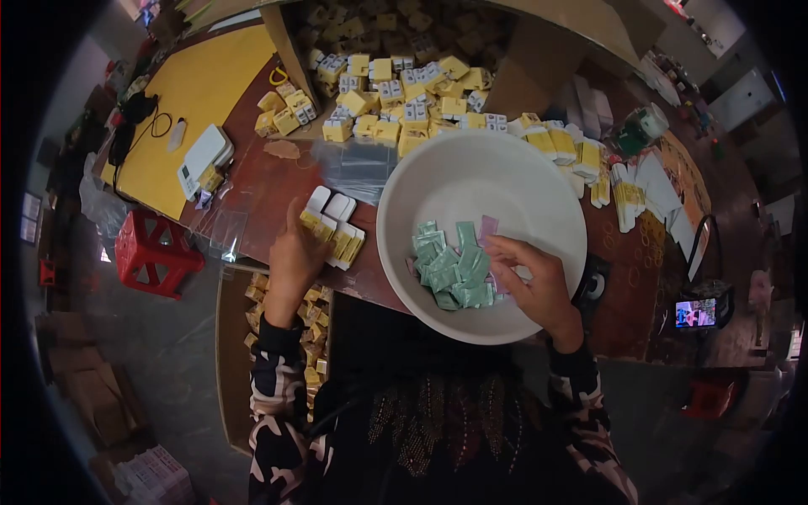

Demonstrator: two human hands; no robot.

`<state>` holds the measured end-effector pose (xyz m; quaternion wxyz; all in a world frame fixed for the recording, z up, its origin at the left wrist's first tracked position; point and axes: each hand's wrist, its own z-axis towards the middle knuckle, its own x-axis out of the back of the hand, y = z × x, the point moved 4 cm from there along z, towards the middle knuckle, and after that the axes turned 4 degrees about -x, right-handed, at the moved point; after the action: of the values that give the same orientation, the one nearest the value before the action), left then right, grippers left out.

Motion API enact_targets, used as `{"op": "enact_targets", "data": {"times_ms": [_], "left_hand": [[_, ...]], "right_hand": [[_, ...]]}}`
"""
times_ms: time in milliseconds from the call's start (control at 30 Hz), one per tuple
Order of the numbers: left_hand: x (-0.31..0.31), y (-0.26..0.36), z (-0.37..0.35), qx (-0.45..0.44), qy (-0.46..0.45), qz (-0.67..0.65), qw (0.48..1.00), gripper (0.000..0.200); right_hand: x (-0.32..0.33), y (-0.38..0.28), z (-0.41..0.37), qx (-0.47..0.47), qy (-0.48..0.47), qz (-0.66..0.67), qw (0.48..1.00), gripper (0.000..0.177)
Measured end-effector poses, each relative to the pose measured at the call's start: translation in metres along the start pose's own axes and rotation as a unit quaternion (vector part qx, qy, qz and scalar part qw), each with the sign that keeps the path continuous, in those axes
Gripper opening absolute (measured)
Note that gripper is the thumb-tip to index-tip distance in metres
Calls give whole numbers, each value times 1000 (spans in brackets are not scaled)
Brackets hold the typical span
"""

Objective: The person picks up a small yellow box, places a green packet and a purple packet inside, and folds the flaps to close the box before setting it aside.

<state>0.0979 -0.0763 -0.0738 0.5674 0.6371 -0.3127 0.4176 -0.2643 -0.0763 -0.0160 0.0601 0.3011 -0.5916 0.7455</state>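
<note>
A wide white bowl (404, 185) sits at the table's front edge, holding a heap of green sachets (454, 269) with a few pink sachets (488, 225) among them. My right hand (539, 278) reaches over the bowl's right side, fingers curved and thumb apart, close to the sachets; nothing shows in its grasp. Left of the bowl lies a small group of yellow-and-white boxes (343, 240), some with white flaps raised. Against their left side is my left hand (296, 261), one finger stretched up and the fingers apart. Its fingertips on the boxes are partly hidden.
Many yellow-and-white boxes (412, 97) spill from a large carton behind the bowl. A lower carton (231, 362) beside my left arm holds more. Clear plastic film (358, 168), a white scale (204, 160), a green-labelled jar (640, 126) and rubber bands stand around. A red stool (156, 252) is at left.
</note>
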Motion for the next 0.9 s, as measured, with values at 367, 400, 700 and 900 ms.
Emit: {"op": "enact_targets", "data": {"times_ms": [367, 400, 700, 900], "left_hand": [[33, 137, -67, -147, -26, -546, 825, 84], [26, 148, -71, -169, -47, -579, 796, 85], [18, 168, -72, -232, -149, -575, 771, 54], [12, 169, -74, -225, -153, -630, 727, 35]], "right_hand": [[-39, -62, 9, 140, 33, 152, 978, 64], [-38, -66, 7, 125, 31, 117, 985, 70], [-22, -51, -1, 82, 24, 188, 978, 62], [-16, -56, 6, 211, 12, 89, 973, 52]]}}
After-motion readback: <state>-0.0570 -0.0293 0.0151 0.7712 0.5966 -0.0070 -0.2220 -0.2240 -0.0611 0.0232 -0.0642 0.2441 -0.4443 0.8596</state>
